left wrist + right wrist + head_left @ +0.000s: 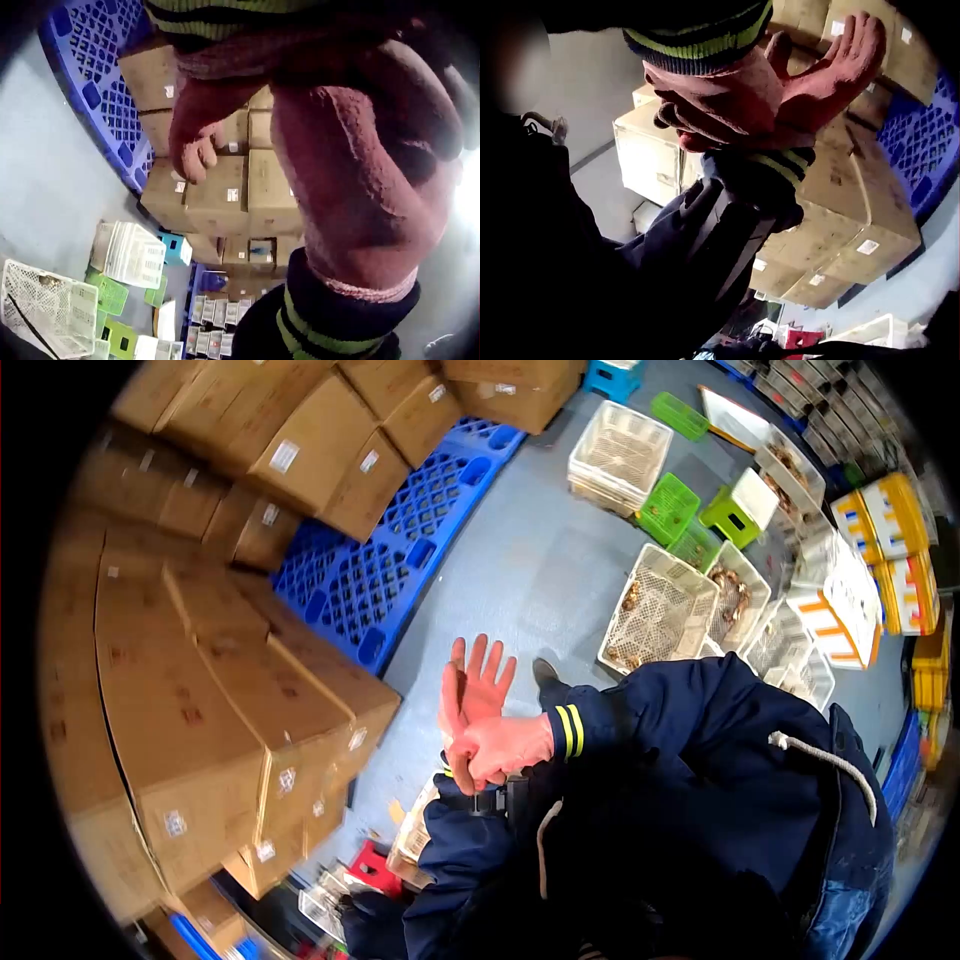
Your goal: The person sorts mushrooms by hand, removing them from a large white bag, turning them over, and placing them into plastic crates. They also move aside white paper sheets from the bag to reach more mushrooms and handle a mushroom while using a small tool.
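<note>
Around left wrist [795, 133], right hand [503, 746].

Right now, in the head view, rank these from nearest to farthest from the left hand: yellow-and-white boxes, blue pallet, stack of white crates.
1. Blue pallet: up and to the left of the left hand.
2. Stack of white crates: up and to the right.
3. Yellow-and-white boxes: over at the far right.
</note>
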Tool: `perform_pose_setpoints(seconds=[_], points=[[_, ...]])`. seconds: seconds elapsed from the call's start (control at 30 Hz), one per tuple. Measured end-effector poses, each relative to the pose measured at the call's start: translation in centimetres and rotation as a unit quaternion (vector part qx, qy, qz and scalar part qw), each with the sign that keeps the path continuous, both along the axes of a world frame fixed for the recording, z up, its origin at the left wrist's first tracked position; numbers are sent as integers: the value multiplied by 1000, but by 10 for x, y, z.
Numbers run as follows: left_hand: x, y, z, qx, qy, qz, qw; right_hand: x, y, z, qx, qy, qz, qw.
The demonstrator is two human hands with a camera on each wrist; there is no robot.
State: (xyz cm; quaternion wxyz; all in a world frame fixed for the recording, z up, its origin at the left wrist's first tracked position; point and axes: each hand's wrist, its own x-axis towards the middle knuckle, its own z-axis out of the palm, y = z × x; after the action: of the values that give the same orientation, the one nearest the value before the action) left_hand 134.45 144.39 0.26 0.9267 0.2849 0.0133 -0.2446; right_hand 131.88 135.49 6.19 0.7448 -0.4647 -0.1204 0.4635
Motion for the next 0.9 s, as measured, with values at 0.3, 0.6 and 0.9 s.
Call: perform_pose_setpoints(seconds=[0.3, 0.6, 0.9], points=[[176, -44, 39, -85, 31, -30, 995, 108, -159, -33, 37, -9, -421, 906], [211, -231, 46, -75, 5, -188, 979, 166, -195, -27, 320, 97, -556, 761], [286, -372, 30, -205, 27, -354, 912, 222, -298, -46, 331, 56, -679, 653]])
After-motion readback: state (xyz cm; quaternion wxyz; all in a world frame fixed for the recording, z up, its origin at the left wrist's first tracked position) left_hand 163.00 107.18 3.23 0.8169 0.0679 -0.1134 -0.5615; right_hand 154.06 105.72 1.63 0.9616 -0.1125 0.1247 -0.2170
